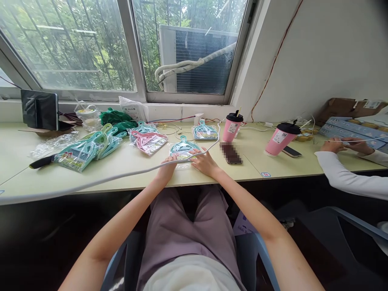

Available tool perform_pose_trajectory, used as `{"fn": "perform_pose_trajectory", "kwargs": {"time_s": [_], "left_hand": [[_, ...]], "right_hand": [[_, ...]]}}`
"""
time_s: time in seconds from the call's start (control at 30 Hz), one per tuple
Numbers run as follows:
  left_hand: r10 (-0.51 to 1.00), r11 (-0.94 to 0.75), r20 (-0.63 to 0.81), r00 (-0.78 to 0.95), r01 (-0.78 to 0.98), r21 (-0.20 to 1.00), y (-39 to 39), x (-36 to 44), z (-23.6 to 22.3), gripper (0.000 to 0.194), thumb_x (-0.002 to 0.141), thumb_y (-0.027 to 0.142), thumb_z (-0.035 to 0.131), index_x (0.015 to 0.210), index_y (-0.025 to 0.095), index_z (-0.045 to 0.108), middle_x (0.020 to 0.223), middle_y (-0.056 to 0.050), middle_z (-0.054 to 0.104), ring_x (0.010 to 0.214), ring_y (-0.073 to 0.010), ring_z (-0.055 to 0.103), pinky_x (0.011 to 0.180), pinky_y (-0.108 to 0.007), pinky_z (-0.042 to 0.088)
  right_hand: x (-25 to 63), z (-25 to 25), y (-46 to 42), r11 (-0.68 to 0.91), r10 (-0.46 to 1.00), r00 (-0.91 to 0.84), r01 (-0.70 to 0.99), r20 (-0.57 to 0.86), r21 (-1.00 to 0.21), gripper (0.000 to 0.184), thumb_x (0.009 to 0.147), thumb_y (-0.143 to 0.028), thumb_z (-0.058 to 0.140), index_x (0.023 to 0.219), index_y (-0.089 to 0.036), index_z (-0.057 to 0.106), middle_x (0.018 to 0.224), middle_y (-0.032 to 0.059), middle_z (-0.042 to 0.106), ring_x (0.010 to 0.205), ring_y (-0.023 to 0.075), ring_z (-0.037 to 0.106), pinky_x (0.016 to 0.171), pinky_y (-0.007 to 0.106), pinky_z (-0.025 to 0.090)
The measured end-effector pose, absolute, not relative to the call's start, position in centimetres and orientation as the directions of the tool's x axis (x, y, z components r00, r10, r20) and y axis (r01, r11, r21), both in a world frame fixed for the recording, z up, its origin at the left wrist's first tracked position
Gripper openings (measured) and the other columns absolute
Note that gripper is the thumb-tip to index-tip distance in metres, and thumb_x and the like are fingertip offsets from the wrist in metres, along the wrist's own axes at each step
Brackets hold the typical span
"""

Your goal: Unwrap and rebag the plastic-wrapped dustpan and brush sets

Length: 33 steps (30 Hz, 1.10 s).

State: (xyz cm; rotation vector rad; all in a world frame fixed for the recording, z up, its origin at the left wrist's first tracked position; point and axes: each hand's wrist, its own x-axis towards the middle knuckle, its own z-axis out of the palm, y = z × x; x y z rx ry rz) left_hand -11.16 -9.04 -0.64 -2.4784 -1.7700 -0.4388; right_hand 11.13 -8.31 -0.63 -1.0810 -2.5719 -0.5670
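A teal mini dustpan and brush set (183, 144) in clear plastic wrap lies at the table's front edge, straight ahead of me. My left hand (167, 167) has its fingers closed on the left edge of the wrap. On the other side, my right hand (204, 162) grips the lower right edge, its fingers partly over the package. A white cable (133, 172) runs across the view, passing in front of both hands. Behind lie a pink wrapped set (149, 142) and another teal wrapped set (205, 130).
Several wrapped sets (79, 151) pile up at left, near a black handle (41, 162) and a tablet (39, 110). Right of me are a phone (232, 153) and two pink cups (232, 128). A co-worker's hands (348, 145) hold a thin white strand farther right.
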Motion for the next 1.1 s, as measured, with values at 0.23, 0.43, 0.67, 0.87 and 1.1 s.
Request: {"fn": "perform_pose_trajectory", "kwargs": {"time_s": [0.23, 0.43, 0.67, 0.87, 1.1], "left_hand": [[0.910, -0.328, 0.216, 0.353, 0.934, -0.143, -10.3, -11.5, 0.2, 0.050, 0.087, -0.006, 0.033, 0.130, 0.008, 0.054, 0.108, -0.019, 0.065, 0.102, -0.0250, 0.064, 0.083, -0.029, 0.050], [0.909, -0.319, 0.216, 0.357, 0.928, -0.190, -10.4, -11.8, 0.2, 0.049, 0.088, -0.006, 0.036, 0.133, 0.008, 0.051, 0.110, -0.017, 0.064, 0.100, -0.0232, 0.065, 0.080, -0.028, 0.051], [0.907, -0.335, 0.197, 0.372, 0.921, -0.200, -10.4, -11.8, 0.4, 0.048, 0.088, -0.005, 0.033, 0.128, 0.009, 0.056, 0.106, -0.017, 0.065, 0.098, -0.0251, 0.064, 0.077, -0.031, 0.049], [0.901, -0.337, 0.235, 0.364, 0.930, -0.150, -10.0, -14.8, 0.6, 0.046, 0.085, -0.005, 0.035, 0.118, 0.014, 0.061, 0.107, -0.015, 0.065, 0.098, -0.0254, 0.063, 0.077, -0.031, 0.049], [0.749, -0.626, 0.301, 0.590, 0.780, 0.029, -7.6, -19.3, -0.5, 0.063, 0.089, 0.009, 0.039, 0.151, 0.022, 0.035, 0.154, -0.010, 0.042, 0.139, -0.0263, 0.041, 0.113, -0.044, 0.036]], "right_hand": [[12.3, -1.1, -7.8, 0.595, 0.643, -0.630, 0.769, 0.436, 0.233, 0.030, 0.097, -0.031, 0.047, 0.120, -0.024, 0.067, 0.150, 0.0090, 0.048, 0.139, 0.0303, 0.038, 0.117, 0.058, 0.017], [12.8, -1.3, -7.6, 0.582, 0.651, -0.630, 0.773, 0.424, 0.254, 0.033, 0.097, -0.024, 0.046, 0.124, -0.027, 0.065, 0.148, 0.0073, 0.050, 0.137, 0.0289, 0.040, 0.114, 0.054, 0.022], [13.0, -1.5, -7.5, 0.589, 0.620, -0.635, 0.765, 0.461, 0.262, 0.031, 0.096, -0.024, 0.047, 0.122, -0.026, 0.065, 0.146, 0.0080, 0.052, 0.133, 0.0295, 0.043, 0.111, 0.052, 0.025], [15.0, -0.4, -8.0, 0.559, 0.586, -0.600, 0.786, 0.545, 0.264, 0.055, 0.087, 0.002, 0.040, 0.130, -0.025, 0.060, 0.137, 0.0069, 0.059, 0.124, 0.0251, 0.052, 0.107, 0.044, 0.031], [16.9, -0.5, -8.0, 0.618, 0.561, -0.668, 0.731, 0.488, 0.290, 0.059, 0.081, 0.004, 0.044, 0.131, -0.024, 0.057, 0.139, 0.0058, 0.059, 0.125, 0.0236, 0.051, 0.098, 0.039, 0.037]]}}
